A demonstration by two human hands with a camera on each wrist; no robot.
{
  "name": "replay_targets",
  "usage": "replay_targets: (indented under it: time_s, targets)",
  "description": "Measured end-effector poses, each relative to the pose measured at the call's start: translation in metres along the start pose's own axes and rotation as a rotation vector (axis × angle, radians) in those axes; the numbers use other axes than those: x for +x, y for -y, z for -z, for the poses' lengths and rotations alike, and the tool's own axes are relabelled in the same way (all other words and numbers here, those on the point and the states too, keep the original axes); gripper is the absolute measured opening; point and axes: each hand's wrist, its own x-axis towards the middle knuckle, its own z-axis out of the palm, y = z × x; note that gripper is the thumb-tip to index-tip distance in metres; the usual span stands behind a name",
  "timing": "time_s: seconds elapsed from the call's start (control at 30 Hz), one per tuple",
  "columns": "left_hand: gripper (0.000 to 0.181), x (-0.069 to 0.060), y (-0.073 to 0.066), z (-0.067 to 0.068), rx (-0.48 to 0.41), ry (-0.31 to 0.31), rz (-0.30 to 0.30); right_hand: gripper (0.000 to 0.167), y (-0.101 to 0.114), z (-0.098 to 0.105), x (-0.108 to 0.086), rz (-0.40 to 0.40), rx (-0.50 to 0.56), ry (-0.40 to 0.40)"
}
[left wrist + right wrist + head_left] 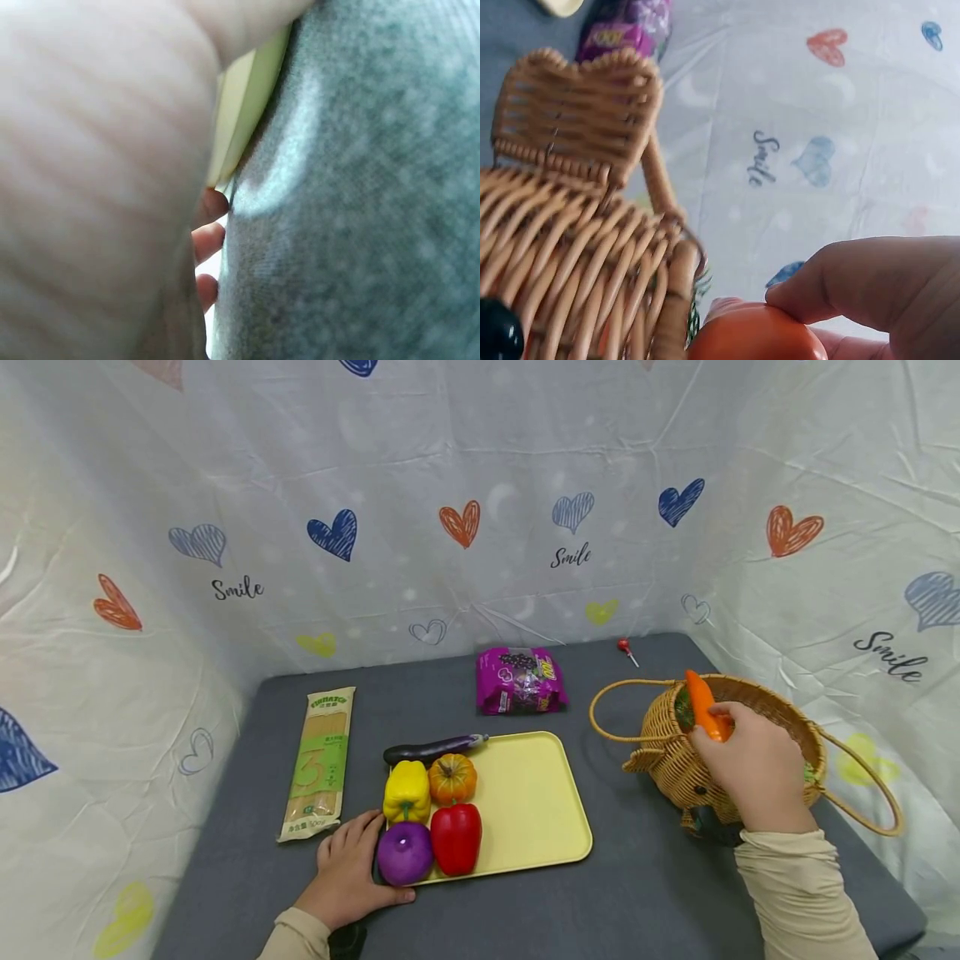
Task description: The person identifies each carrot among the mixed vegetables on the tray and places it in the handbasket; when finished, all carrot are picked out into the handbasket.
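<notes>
Above the rim of a wicker basket (673, 770), my right hand (761, 764) pinches an orange carrot (702, 702) between thumb and fingers. The right wrist view shows the carrot's rounded orange end (757, 337) beside the woven basket wall (577, 262). Some green shows inside the basket, mostly hidden by the hand. My left hand (348, 868) rests at the near left corner of a yellow tray (532, 802), fingers along its left side and thumb at its front edge. On the tray's left part sit a purple onion (406, 853), yellow pepper (407, 792), red pepper (456, 839) and small pumpkin (452, 778).
An eggplant (435, 749) lies across the tray's far left edge. Left of the tray lies a pack of noodles (318, 764). Farther back are a purple snack bag (521, 681) and a red lollipop (625, 647). The basket's looped handles (596, 710) stick out sideways.
</notes>
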Motion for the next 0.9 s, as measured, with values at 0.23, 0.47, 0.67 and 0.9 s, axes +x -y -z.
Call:
replay_targets:
  time_s: [0.23,0.47,0.67,0.9]
  targets:
    - [0.132,-0.002,0.000,0.001,0.005,-0.001,-0.003,0.047,-0.023,0.001,0.004,-0.071,-0.031,0.045]
    - [0.133,-0.004,0.002,0.001,0.011,0.003,0.001,0.039,-0.035,-0.001,0.006,-0.126,-0.087,0.207]
    - [0.133,-0.003,0.003,0.001,0.006,0.005,0.009,0.044,-0.035,0.005,0.017,-0.070,-0.140,0.411]
    - [0.156,-0.004,0.003,0.003,0.014,-0.004,0.013,0.042,-0.019,0.007,0.006,-0.063,-0.102,0.180]
